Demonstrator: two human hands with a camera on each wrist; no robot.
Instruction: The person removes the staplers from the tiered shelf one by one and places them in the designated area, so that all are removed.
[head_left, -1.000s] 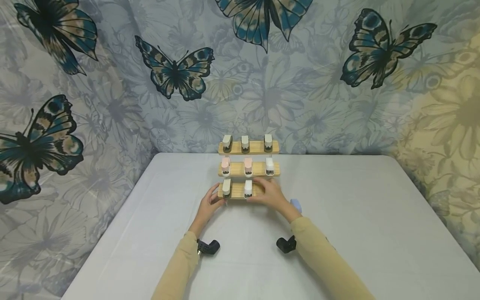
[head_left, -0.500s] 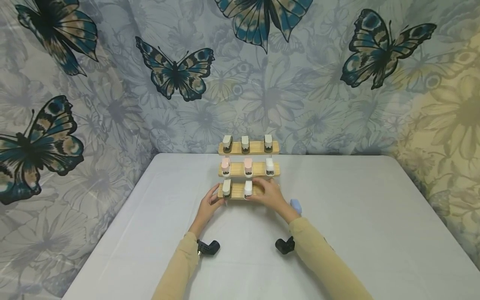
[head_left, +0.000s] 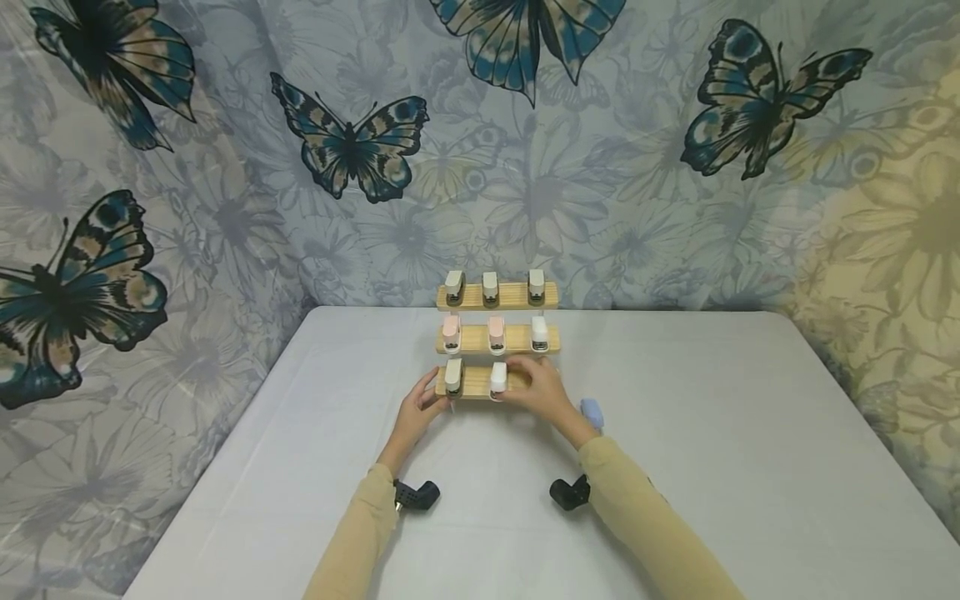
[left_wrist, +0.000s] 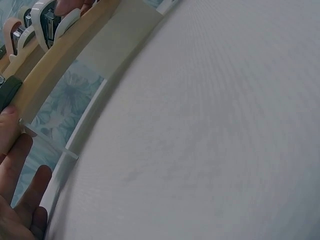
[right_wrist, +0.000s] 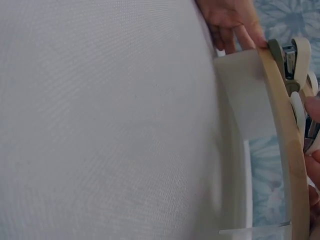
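Note:
A three-tier wooden display rack (head_left: pixel 474 383) stands on the table with small staplers along its shelves. My left hand (head_left: pixel 417 415) grips the left end of the lowest shelf, thumb at the front edge; in the left wrist view its other fingers (left_wrist: pixel 34 190) spread below the board. On that shelf my right hand (head_left: pixel 542 390) pinches a white stapler (head_left: pixel 498 375), standing right of the shelf's middle. A cream stapler (head_left: pixel 453 375) stands at the shelf's left end. The right wrist view shows only part of my right hand (right_wrist: pixel 314 167), at the frame edge.
The middle shelf bears two pink staplers (head_left: pixel 497 331) and a white one (head_left: pixel 539 332); pale staplers (head_left: pixel 536 284) stand on the top shelf. A light blue object (head_left: pixel 592 412) lies beside my right wrist. A butterfly-patterned cloth (head_left: pixel 600 208) hangs behind the white table (head_left: pixel 712 433).
The white stapler in my right hand has shifted slightly to the right along the lowest shelf. My left hand has stayed in place.

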